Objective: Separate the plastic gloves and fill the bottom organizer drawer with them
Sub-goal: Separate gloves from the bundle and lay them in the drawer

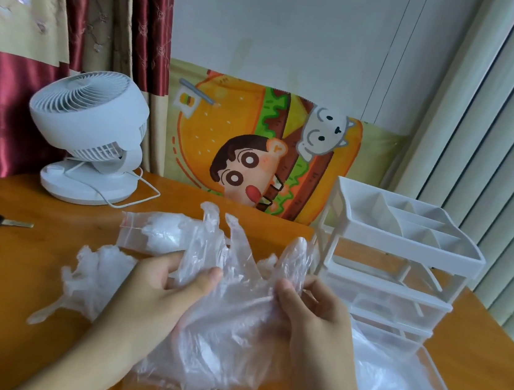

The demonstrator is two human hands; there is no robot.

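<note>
We pinch a thin clear plastic glove [225, 314] with our left hand [152, 298] and right hand [315, 318] beside the pulled-out clear bottom drawer [439, 389] of the white plastic organizer [405, 245]

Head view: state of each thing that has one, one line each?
left hand: pinches the held gloves
right hand: pinches the held gloves
held gloves: stuck together, lifted between both hands
loose gloves: crumpled on the table, left of the hands
zip bag: on the table, gloves inside
bottom drawer: pulled open, gloves inside
middle drawer: closed
fan: blades not visible, cannot tell if running
key: flat on the table
</note>
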